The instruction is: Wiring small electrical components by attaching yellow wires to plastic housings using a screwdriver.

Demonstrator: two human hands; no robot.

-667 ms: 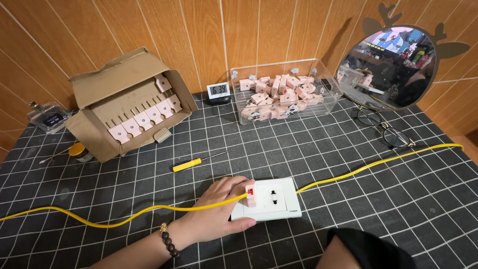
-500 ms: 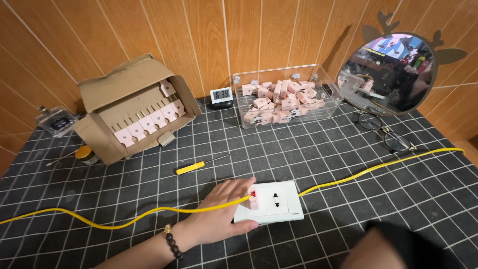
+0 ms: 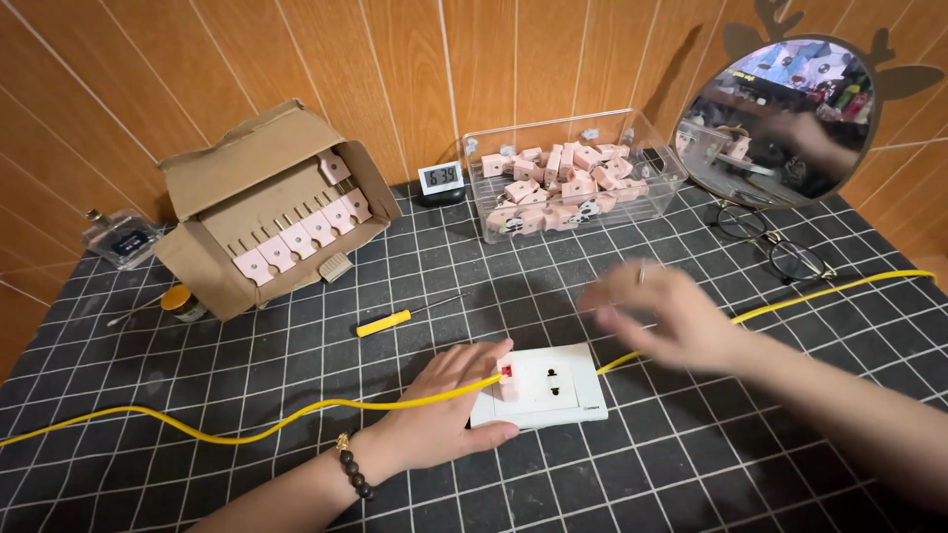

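Note:
My left hand [image 3: 441, 407] lies flat on the left end of a white socket plate [image 3: 549, 385] on the checked mat, next to a small red part at the plate's left opening. A yellow cable [image 3: 247, 426] runs under this hand from the left and comes out on the right side of the plate. My right hand [image 3: 660, 316] hovers blurred above the mat, right of the plate, fingers spread and empty. A clear plastic bin [image 3: 571, 183] with several pink parts stands behind it.
A yellow-handled screwdriver [image 3: 393, 321] lies left of the plate. An open cardboard box [image 3: 272, 222] of pink parts sits at the back left, a small digital clock [image 3: 439, 181] by the wall, a round mirror [image 3: 775, 118] and eyeglasses [image 3: 780, 245] at the right.
My right hand has come up from the lower edge and now reaches over the mat to the right of the plate. The left hand stays on the plate.

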